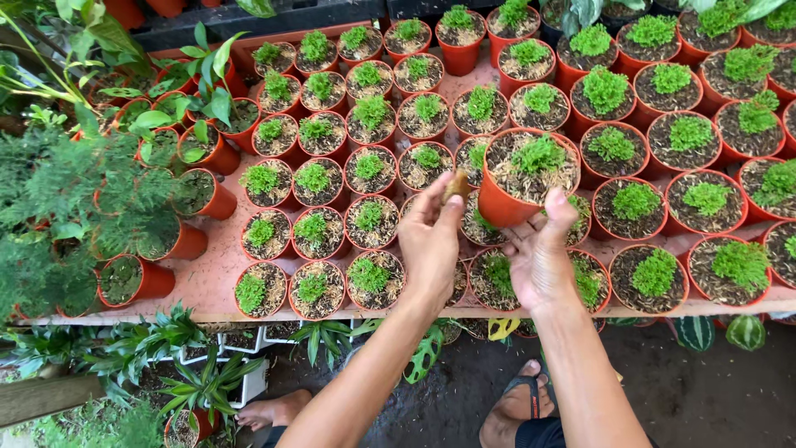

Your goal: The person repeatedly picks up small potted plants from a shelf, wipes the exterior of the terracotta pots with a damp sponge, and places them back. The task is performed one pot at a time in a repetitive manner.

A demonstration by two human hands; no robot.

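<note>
While the right hand [541, 264] cups a red pot [518, 178] from below, thumb hooked over the near rim at about five o'clock and fingers wrapped under its base, the pot sits tilted toward the viewer, raised above the rows on the desk [217, 270]. Inside it, a small bright green seedling [539, 154] stands in dark soil flecked with pale husk. At nine o'clock of the pot, the left hand [429, 241] has its fingertips pressed together, pinching a small brownish lump [455, 185] just beside the pot's rim; what the lump is made of cannot be told.

Around both hands, many like red pots [370, 279] with the same green tufts stand in close rows across the pinkish desk. Toward nine and ten o'clock, taller leafy plants [79, 187] crowd the desk's left end. Down at six o'clock, below the desk edge, two feet in sandals [524, 398] stand on dark ground, with striped-leaved plants [199, 377] at seven o'clock.
</note>
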